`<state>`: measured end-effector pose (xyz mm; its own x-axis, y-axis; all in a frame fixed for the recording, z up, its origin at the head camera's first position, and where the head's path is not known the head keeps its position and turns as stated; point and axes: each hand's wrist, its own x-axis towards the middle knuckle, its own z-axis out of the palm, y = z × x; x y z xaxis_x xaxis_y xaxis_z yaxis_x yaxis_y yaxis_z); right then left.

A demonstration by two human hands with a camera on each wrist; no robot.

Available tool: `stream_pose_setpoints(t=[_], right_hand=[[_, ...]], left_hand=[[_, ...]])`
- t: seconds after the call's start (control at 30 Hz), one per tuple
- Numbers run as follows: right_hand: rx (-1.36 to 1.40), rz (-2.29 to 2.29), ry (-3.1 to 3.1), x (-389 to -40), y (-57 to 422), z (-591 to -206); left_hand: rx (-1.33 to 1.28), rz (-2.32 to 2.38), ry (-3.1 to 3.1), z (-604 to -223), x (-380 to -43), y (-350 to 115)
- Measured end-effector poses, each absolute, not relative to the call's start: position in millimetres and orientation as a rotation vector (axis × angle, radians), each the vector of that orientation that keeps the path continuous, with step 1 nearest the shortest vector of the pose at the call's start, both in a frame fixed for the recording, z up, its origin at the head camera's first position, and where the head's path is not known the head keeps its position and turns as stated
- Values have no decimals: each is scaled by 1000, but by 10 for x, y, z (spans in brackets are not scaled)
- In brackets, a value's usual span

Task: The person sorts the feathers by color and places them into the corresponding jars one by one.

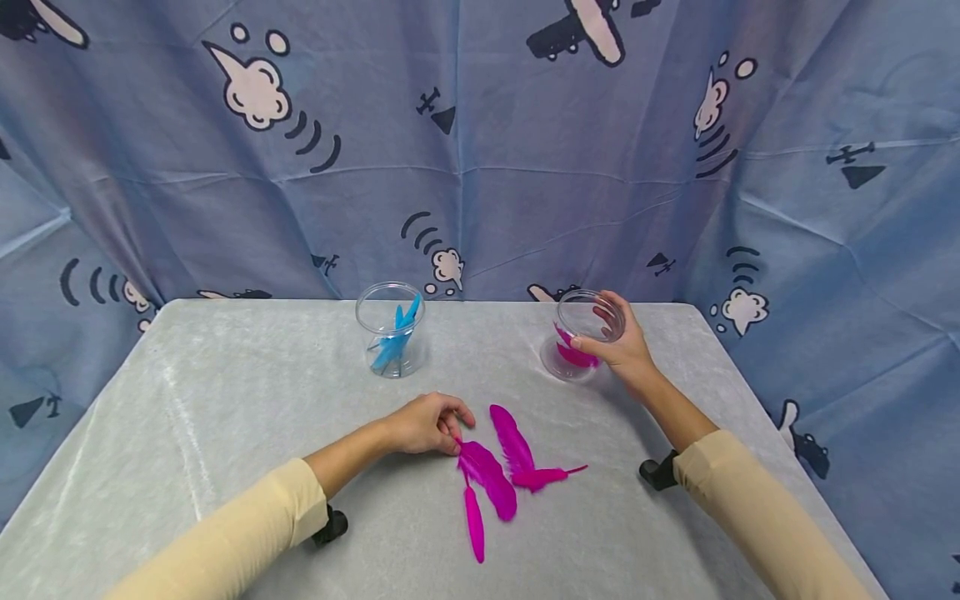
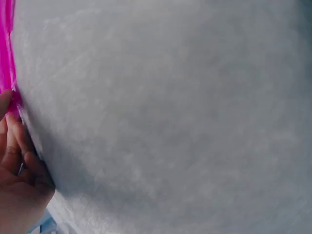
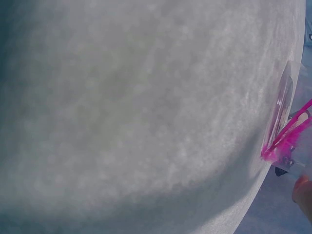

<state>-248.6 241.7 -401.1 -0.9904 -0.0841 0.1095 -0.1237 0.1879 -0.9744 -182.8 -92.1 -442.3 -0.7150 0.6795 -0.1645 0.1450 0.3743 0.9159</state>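
Note:
In the head view my left hand point(image 1: 426, 423) pinches the quill end of a magenta feather point(image 1: 489, 477) low over the table. A slimmer magenta feather point(image 1: 475, 525) lies just below it, its upper end close to my fingertips. Two other magenta feathers, one long point(image 1: 512, 435) and one short point(image 1: 538, 478), lie to the right and meet at their lower ends. My right hand point(image 1: 624, 343) grips the rim and side of a clear plastic cup point(image 1: 567, 310), thumb in front. Magenta feathers point(image 3: 292, 139) are inside that cup, as the right wrist view also shows.
A second clear cup point(image 1: 390, 310) with blue feathers point(image 1: 396, 337) in it stands at the back, left of centre. The table point(image 1: 262, 392) has a light grey cloth. Behind it hangs a blue curtain point(image 1: 480, 150) printed with planes and clouds.

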Motion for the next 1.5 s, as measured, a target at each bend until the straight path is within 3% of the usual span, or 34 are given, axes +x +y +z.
stream_pose_setpoints(t=[0.97,1.5], right_hand=[[202,1957,-2401,-2478,2387,-3969],[202,1970,-2390,-2458,2393,-3982]], left_hand=[[645,1477,2122,-3735,-2112,-973],[526,1716,2181,-3541,-2210,-687]])
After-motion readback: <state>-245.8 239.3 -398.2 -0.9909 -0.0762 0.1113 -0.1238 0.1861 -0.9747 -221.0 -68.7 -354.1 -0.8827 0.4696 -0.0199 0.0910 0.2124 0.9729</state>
